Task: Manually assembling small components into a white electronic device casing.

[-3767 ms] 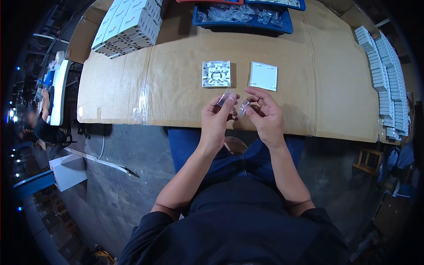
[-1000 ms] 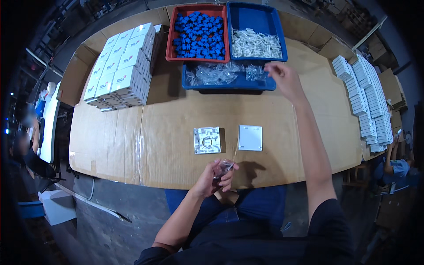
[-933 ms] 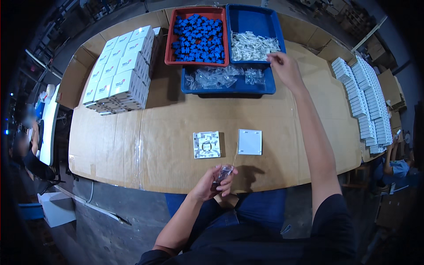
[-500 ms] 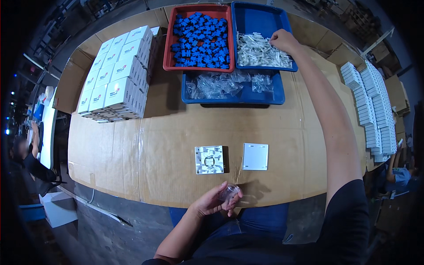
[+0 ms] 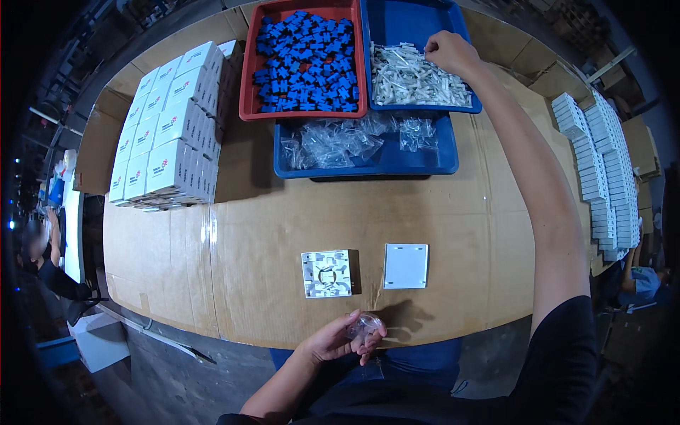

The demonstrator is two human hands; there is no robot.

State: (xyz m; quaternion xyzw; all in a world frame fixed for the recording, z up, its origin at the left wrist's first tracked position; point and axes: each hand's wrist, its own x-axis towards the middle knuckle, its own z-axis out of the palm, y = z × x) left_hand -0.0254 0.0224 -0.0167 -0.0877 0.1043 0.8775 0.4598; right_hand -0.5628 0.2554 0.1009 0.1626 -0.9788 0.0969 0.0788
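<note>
My left hand (image 5: 341, 337) is curled around a small clear plastic bag (image 5: 365, 326) just off the near edge of the table. Out over the far blue tray (image 5: 397, 21), my right hand (image 5: 453, 54) has its fingers pinched together at the upper side of a heap of small white plastic pieces (image 5: 418, 79); whether a piece is between the fingertips is hidden. In front of my left hand lie an open square white box with a molded inside (image 5: 326, 274) and, to its right, a flat white square cover (image 5: 406, 266).
A red tray (image 5: 248, 85) holds many blue clips. Below it, another blue tray (image 5: 368, 172) holds clear plastic bags. White boxes (image 5: 166, 127) are stacked at left; piles of thin white squares (image 5: 602, 163) stand at right. Other people (image 5: 60, 273) sit at both sides.
My right hand has shifted slightly farther out and left across the white pieces. The whole view has tilted a little; my left hand keeps hold of the bag.
</note>
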